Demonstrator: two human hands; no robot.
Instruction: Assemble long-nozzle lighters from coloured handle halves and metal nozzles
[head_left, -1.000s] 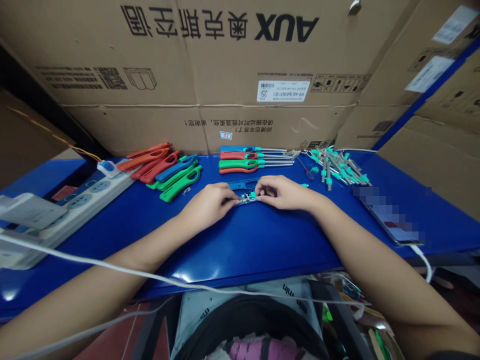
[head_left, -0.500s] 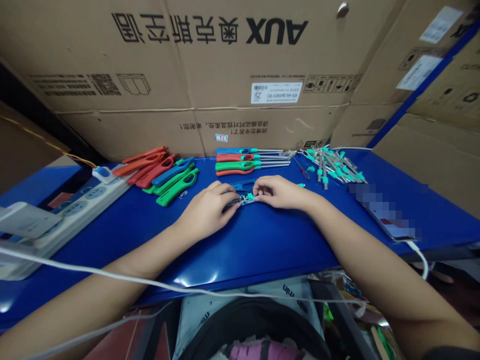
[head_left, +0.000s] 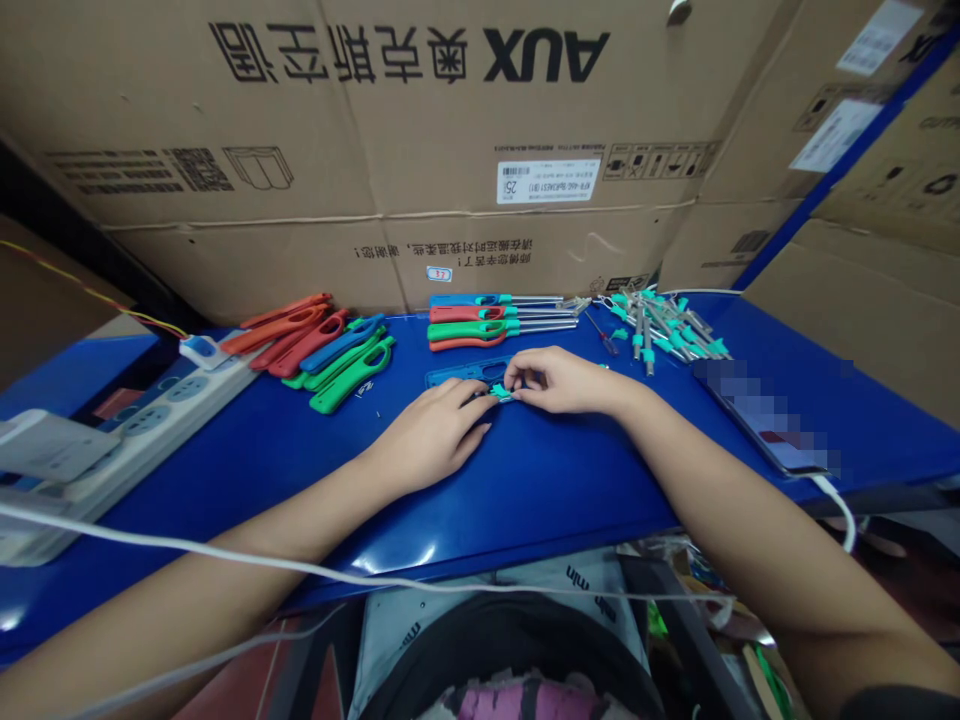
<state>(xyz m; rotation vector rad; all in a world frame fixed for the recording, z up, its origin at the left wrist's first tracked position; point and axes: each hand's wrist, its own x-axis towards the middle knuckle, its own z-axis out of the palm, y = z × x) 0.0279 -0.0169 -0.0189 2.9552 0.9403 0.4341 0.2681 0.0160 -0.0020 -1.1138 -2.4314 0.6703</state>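
Note:
My left hand (head_left: 439, 432) lies on the blue table (head_left: 525, 480), fingers stretched flat, fingertips near a small teal-tipped metal part (head_left: 501, 392). My right hand (head_left: 559, 380) pinches that part from the right, fingers curled. A blue lighter shell half (head_left: 459, 375) lies open just behind both hands. Behind it sit finished lighters (head_left: 487, 322) in blue, red, green and orange.
Empty coloured shells (head_left: 322, 345) are piled at the back left, teal-tipped metal tubes (head_left: 660, 325) at the back right. A power strip (head_left: 127, 430) lies at the left, a phone (head_left: 772, 420) at the right. Cardboard boxes (head_left: 420, 140) wall the back. A white cable (head_left: 225, 550) crosses the front.
My left hand has let go of the part, slid back toward me and flattened on the table. The right hand keeps its pinch. The view has shifted slightly.

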